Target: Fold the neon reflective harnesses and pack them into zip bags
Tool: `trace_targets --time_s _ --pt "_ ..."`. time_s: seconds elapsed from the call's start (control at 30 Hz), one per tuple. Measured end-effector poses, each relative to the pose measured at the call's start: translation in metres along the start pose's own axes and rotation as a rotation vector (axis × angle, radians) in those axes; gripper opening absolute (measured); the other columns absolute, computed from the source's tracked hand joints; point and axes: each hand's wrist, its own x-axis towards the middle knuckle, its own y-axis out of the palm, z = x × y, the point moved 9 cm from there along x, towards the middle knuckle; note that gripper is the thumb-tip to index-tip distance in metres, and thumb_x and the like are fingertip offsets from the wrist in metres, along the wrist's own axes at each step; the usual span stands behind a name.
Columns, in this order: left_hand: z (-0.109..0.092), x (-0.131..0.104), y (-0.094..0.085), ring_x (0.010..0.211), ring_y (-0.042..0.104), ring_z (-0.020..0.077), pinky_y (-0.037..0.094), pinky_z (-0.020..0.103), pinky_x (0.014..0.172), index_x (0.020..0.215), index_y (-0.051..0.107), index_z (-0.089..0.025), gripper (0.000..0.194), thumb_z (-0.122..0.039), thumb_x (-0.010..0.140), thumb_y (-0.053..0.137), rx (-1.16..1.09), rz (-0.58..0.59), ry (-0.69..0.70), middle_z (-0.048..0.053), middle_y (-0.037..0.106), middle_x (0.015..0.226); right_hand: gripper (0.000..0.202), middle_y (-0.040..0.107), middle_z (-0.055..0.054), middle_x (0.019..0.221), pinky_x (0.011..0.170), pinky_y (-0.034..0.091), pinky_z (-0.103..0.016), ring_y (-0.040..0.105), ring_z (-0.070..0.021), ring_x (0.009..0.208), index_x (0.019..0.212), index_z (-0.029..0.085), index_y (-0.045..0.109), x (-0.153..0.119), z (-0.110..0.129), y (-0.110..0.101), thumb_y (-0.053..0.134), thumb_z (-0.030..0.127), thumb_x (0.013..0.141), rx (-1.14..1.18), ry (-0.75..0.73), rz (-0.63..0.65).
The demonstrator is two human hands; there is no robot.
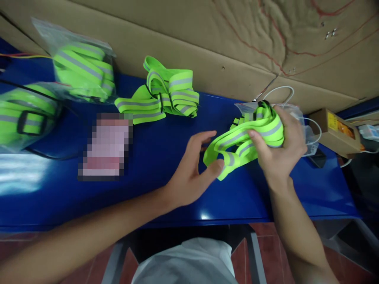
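Observation:
My right hand (282,146) is closed round a folded bundle of neon-green reflective strap (242,136) with a grey stripe, its thumb pressed on the near side. A black part shows at the top of the bundle. The looped end of the strap points left, toward my left hand (195,169). That hand is open, thumb and fingers apart around the loop's end; whether the thumb touches the strap I cannot tell. Behind the held bundle, partly hidden, lie a clear plastic bag (310,138) and more green strap.
A loose green reflective strap (180,92) lies by the cardboard wall (177,43). Two filled bags, a rear bag (84,73) and a front bag (26,114), stand left. A blurred-out phone-like object (106,146) lies on the blue table (166,157). A cardboard box (337,132) sits right.

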Motion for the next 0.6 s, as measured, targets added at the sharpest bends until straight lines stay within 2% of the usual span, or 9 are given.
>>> trace_targets --time_s 0.07,0.1,0.17,0.27,0.33,0.4,0.47,0.53,0.6 --pt "-0.041 -0.016 0.000 0.147 0.040 0.0327 0.033 0.049 0.123 0.146 0.047 -0.024 0.073 -0.039 0.082 0.078 0.307 -0.068 0.392 0.013 0.045 0.154 0.066 0.068 -0.013 0.135 0.113 0.048 -0.061 0.062 -0.0394 0.128 0.143 0.027 0.061 -0.003 0.017 0.003 0.084 0.043 0.083 -0.028 -0.057 0.052" --pt "-0.054 -0.026 0.005 0.147 0.040 0.0326 0.031 0.048 0.125 0.148 0.045 -0.026 0.080 -0.040 0.078 0.082 0.406 -0.073 0.520 0.012 0.045 0.154 0.067 0.067 -0.013 0.137 0.114 0.047 -0.061 0.061 -0.0398 0.130 0.144 0.028 0.060 -0.005 0.025 0.004 0.084 0.042 0.083 -0.025 -0.075 0.072" --pt "-0.065 -0.036 0.014 0.145 0.044 0.0306 0.033 0.046 0.125 0.152 0.039 -0.030 0.086 -0.041 0.079 0.083 0.485 -0.083 0.612 0.010 0.049 0.151 0.068 0.065 -0.012 0.139 0.115 0.046 -0.060 0.060 -0.0395 0.131 0.146 0.030 0.058 -0.008 0.037 0.007 0.083 0.042 0.084 0.020 -0.057 0.105" --pt "-0.053 -0.030 0.023 0.155 0.032 0.0335 0.026 0.052 0.127 0.155 0.028 -0.034 0.088 -0.042 0.084 0.080 0.531 -0.094 0.509 0.011 0.036 0.163 0.061 0.065 -0.011 0.140 0.114 0.048 -0.057 0.061 -0.0363 0.131 0.146 0.029 0.056 -0.014 0.043 0.014 0.076 0.042 0.090 0.145 0.063 0.149" --pt "-0.042 -0.021 0.022 0.159 0.022 0.0362 0.019 0.055 0.129 0.154 0.028 -0.034 0.091 -0.045 0.082 0.082 0.537 -0.104 0.448 0.013 0.025 0.169 0.057 0.066 -0.012 0.138 0.112 0.050 -0.056 0.062 -0.0348 0.130 0.146 0.027 0.056 -0.019 0.044 0.019 0.072 0.043 0.093 0.205 0.110 0.160" --pt "-0.030 -0.009 0.012 0.156 0.027 0.0377 0.023 0.055 0.127 0.150 0.032 -0.027 0.095 -0.051 0.076 0.087 0.454 -0.126 0.342 0.017 0.029 0.165 0.057 0.067 -0.012 0.136 0.111 0.051 -0.056 0.063 -0.0350 0.129 0.145 0.025 0.057 -0.021 0.043 0.020 0.072 0.045 0.093 0.234 0.109 0.149" --pt "-0.009 0.005 0.000 0.143 0.046 0.0368 0.039 0.054 0.118 0.145 0.034 -0.021 0.099 -0.055 0.069 0.090 0.263 -0.091 0.096 0.019 0.044 0.152 0.060 0.067 -0.012 0.137 0.110 0.051 -0.057 0.063 -0.0360 0.129 0.145 0.026 0.058 -0.022 0.041 0.019 0.073 0.048 0.091 0.247 0.077 0.147" --pt "0.016 0.010 0.005 0.123 0.061 0.0329 0.053 0.049 0.102 0.140 0.039 -0.019 0.095 -0.055 0.069 0.089 0.015 0.099 -0.227 0.016 0.058 0.135 0.065 0.067 -0.011 0.138 0.111 0.051 -0.058 0.063 -0.0376 0.129 0.145 0.028 0.059 -0.022 0.042 0.017 0.076 0.053 0.088 0.268 0.008 0.165" --pt "0.024 0.004 0.023 0.114 0.067 0.0302 0.057 0.045 0.093 0.137 0.047 -0.018 0.085 -0.047 0.070 0.090 -0.178 0.369 -0.439 0.013 0.065 0.126 0.071 0.068 -0.010 0.136 0.110 0.052 -0.058 0.064 -0.0384 0.128 0.147 0.029 0.058 -0.023 0.048 0.015 0.079 0.056 0.084 0.318 -0.086 0.197"
